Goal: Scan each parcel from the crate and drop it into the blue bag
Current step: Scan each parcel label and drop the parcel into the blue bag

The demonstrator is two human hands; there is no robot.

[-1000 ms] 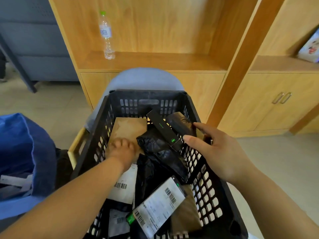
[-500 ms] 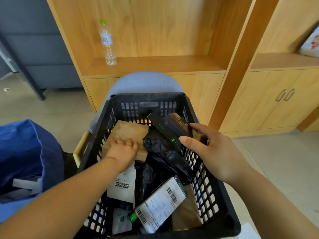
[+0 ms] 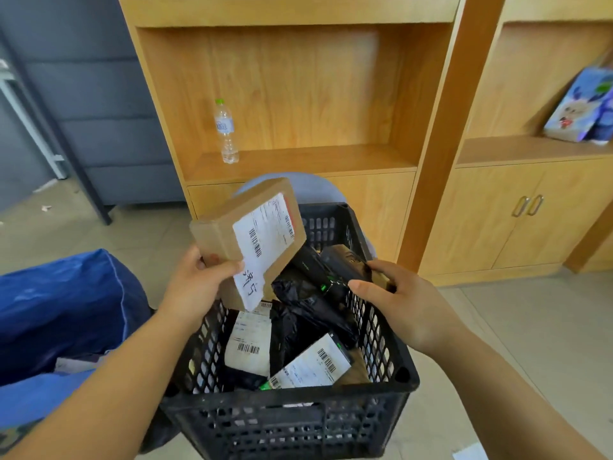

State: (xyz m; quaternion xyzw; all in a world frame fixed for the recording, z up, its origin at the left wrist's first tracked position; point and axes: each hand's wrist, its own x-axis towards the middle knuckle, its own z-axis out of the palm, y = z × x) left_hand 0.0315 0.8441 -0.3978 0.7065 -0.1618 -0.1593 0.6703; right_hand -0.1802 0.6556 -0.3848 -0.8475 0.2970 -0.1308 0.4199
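My left hand (image 3: pixel 195 287) grips a flat brown cardboard parcel (image 3: pixel 219 234) above the black crate (image 3: pixel 298 423), its white barcode label (image 3: pixel 265 234) turned up and toward me. My right hand (image 3: pixel 398 303) holds a black handheld scanner (image 3: pixel 321 272) with a green light over the crate's right side, just right of the parcel. Inside the crate lie several parcels: black plastic bags (image 3: pixel 308 313) and packets with white barcode labels (image 3: pixel 248 340). The blue bag (image 3: pixel 59 313) stands open at the left, beside the crate.
The crate rests on a grey chair (image 3: pixel 318 190). Behind it is a wooden shelf unit with a water bottle (image 3: pixel 226 131) and cabinet doors (image 3: pixel 517 214) at the right. A grey panel wall and a dark metal leg (image 3: pixel 83 174) stand at the back left. Tiled floor lies around.
My left hand has lifted the brown parcel out of the crate and turned its label up. The right hand has kept the scanner in about the same place. The camera tilted up.
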